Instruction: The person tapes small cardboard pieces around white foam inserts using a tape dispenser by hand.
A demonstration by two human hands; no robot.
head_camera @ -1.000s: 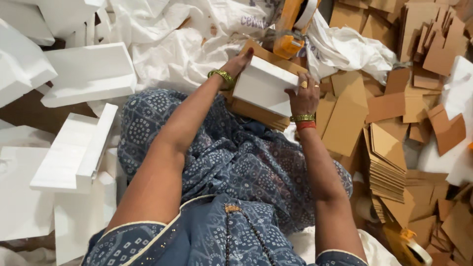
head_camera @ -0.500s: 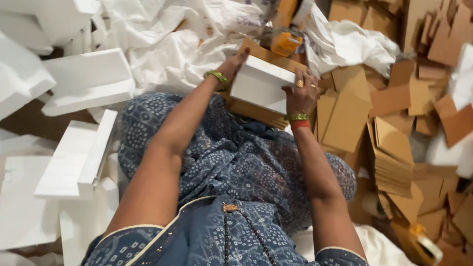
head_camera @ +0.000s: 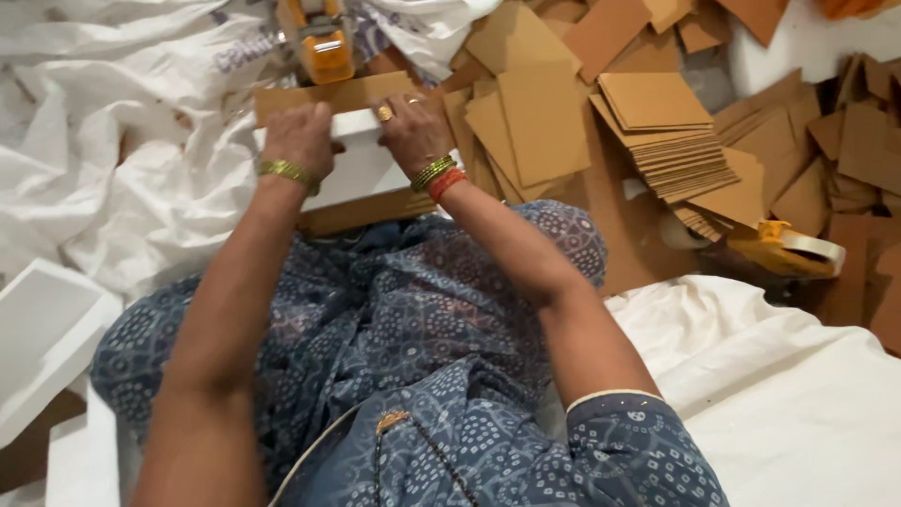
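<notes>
— Two hands are on one white block (head_camera: 361, 167); the left hand (head_camera: 298, 139) presses down on its top left end; the right hand (head_camera: 409, 131) curls over its top right end; both are grasping it.

— Where is the block?

— On the person's lap, on a brown cardboard sheet (head_camera: 347, 94) that sticks out behind and under it.

— Will it be heavy?

— I think it is light, like foam; stiff, but it may crumble or dent; best to hold it by both ends, flat palms, no pinching.

— What is close by?

— An orange tape dispenser (head_camera: 324, 42) just past the sheet; a stack of cardboard pieces (head_camera: 666, 131) to the right; another tape dispenser (head_camera: 784, 249) near it; white sacking (head_camera: 103, 160) to the left.
</notes>
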